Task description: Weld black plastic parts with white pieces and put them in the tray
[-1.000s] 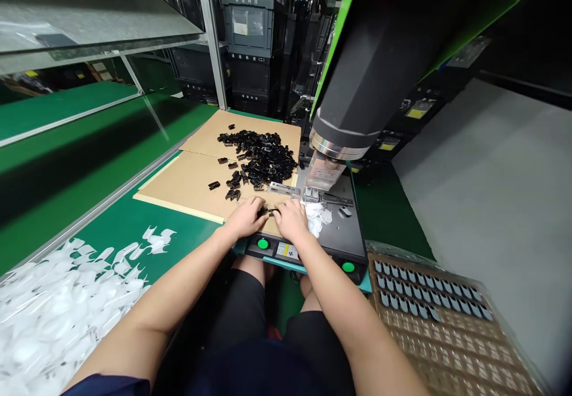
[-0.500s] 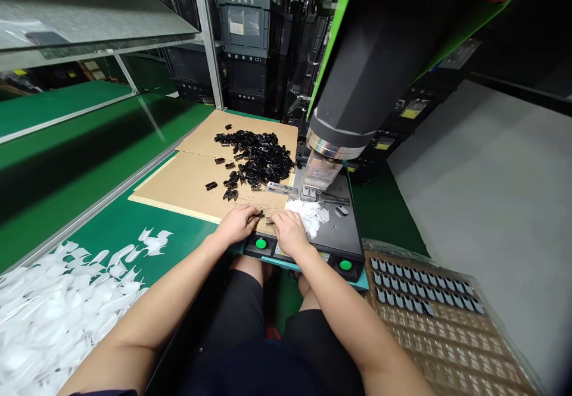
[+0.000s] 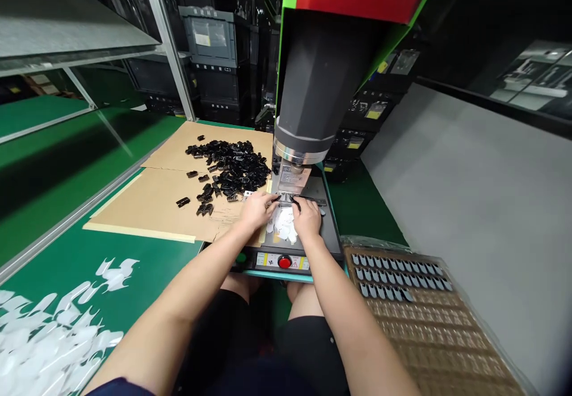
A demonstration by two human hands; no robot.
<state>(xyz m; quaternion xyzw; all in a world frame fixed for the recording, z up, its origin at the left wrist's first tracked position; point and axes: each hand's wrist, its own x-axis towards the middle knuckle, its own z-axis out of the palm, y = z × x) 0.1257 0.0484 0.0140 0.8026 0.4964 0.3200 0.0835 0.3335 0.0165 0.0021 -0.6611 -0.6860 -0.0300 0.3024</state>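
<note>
Slanting far-left, black part (image 3: 295, 203), right hand (image 3: 308, 218)

Left hand (image 3: 258, 209) and right hand (image 3: 307, 217): each with a small black clip in its grip, at the fixture under the press horn (image 3: 294, 175). White film pieces (image 3: 285, 223) lie between the forearms and fixture, on the machine base. Black clips (image 3: 236, 167) heaped on cardboard (image 3: 156, 199), left. Red button (image 3: 285, 261) on front panel. Tray (image 3: 429, 318) at right, partly filled with grey parts.
</note>
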